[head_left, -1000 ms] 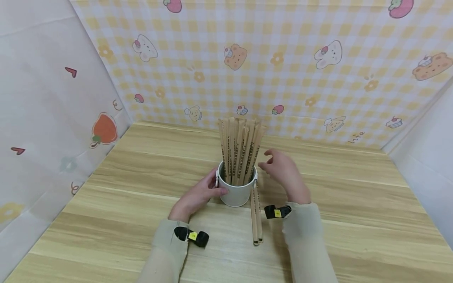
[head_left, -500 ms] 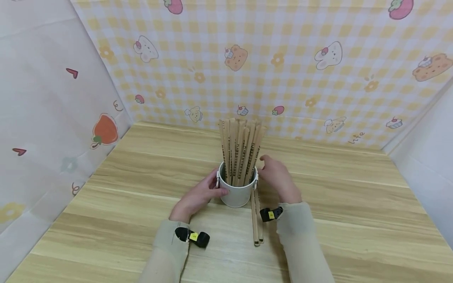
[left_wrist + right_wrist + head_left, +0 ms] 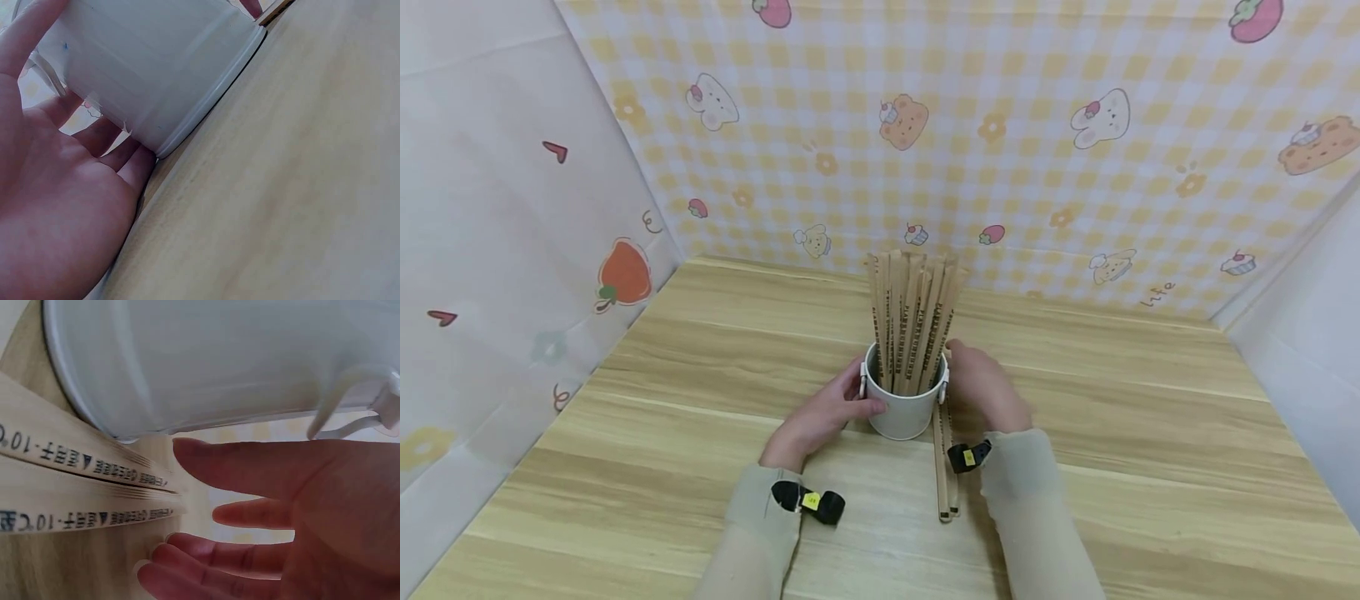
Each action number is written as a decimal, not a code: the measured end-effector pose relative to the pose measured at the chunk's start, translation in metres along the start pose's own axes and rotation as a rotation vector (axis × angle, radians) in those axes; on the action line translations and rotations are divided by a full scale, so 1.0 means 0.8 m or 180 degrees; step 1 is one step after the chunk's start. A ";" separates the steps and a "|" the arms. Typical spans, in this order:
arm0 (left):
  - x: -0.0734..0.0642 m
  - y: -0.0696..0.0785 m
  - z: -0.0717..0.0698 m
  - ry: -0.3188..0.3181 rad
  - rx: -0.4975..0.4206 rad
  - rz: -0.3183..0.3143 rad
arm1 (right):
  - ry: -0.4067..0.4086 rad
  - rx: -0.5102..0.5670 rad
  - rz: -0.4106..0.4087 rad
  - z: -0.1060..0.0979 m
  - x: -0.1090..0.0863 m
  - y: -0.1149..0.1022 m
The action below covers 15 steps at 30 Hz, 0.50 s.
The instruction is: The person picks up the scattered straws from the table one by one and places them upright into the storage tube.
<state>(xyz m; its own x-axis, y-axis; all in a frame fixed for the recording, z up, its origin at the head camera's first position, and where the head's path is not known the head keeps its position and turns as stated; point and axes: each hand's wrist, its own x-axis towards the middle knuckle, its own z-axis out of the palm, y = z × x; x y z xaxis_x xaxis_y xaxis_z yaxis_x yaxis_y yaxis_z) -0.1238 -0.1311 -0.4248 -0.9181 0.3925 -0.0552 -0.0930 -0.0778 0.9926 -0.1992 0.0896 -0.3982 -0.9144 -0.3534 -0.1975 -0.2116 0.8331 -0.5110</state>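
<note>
A small white bucket (image 3: 901,418) with side handles stands upright on the table, filled with several paper-wrapped straws (image 3: 914,321) bearing dark print. My left hand (image 3: 820,417) holds its left side, thumb across the front and fingers behind; in the left wrist view the fingers lie against the bucket wall. Two wrapped straws (image 3: 942,467) lie on the table at the bucket's right, their far ends near its base. My right hand (image 3: 988,390) is beside the bucket's right side. In the right wrist view its thumb and fingers (image 3: 206,572) are apart, holding nothing, near the lying straws (image 3: 81,459).
The wooden table (image 3: 1150,467) extends on both sides. A yellow checked cloth (image 3: 1022,175) with cartoon prints hangs behind it, and a white printed cloth (image 3: 497,233) stands at the left. Each sleeve bears a black wrist camera (image 3: 968,457).
My right hand has moved left, in close to the bucket's right side, and its fingertips are now mostly hidden in the head view. The left hand keeps its place on the bucket.
</note>
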 end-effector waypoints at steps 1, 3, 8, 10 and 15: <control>0.000 0.000 0.000 0.0004 0.0003 -0.0004 | 0.0006 -0.0019 -0.0026 0.002 0.001 0.000; 0.000 0.001 0.000 0.0010 -0.0006 -0.0015 | 0.0036 -0.0062 -0.0058 0.005 0.002 0.001; 0.000 0.000 0.000 -0.0004 -0.0023 0.0009 | 0.0132 -0.0167 -0.0139 0.010 0.005 0.003; 0.000 0.000 0.000 -0.0007 -0.0021 0.0013 | 0.0160 -0.0215 -0.0161 0.010 0.006 0.003; 0.001 -0.001 0.000 -0.0028 -0.0043 0.0019 | 0.0208 -0.0330 -0.0164 0.012 0.008 0.003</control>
<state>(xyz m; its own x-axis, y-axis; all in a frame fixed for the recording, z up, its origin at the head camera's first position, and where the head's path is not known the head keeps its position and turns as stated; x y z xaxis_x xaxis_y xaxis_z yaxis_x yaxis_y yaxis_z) -0.1243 -0.1312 -0.4255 -0.9152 0.4001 -0.0483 -0.0928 -0.0926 0.9914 -0.2023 0.0858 -0.4085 -0.9212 -0.3712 -0.1164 -0.2904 0.8553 -0.4292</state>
